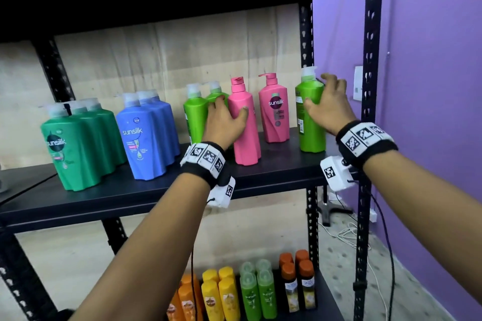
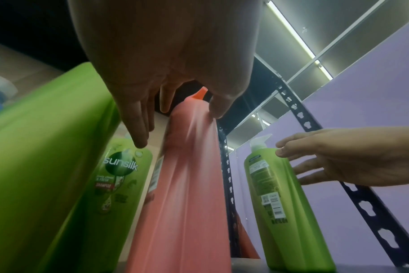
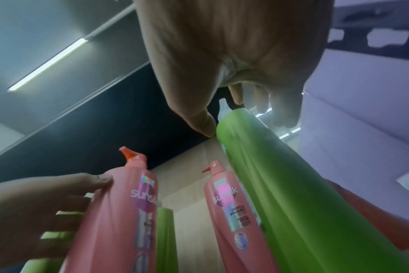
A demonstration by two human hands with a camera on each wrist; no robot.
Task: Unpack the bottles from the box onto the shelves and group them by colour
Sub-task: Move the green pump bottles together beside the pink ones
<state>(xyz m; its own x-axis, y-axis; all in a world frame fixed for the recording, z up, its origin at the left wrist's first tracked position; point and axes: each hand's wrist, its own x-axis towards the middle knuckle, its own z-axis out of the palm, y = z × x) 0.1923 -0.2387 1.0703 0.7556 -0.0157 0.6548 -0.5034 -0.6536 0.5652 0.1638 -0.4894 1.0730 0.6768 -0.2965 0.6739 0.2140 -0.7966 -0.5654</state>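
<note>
Left hand (image 1: 224,122) wraps the front pink bottle (image 1: 245,122), upright mid-shelf (image 1: 130,198) beside two green bottles (image 1: 195,112). Right hand (image 1: 326,107), fingers spread, cups a lone green bottle (image 1: 310,117) at the shelf's right end.

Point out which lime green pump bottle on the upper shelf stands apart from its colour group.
The lime green bottle at the shelf's right end, under the right hand. Two pink bottles separate it from the other lime green bottles, which stand by the left hand.
</note>
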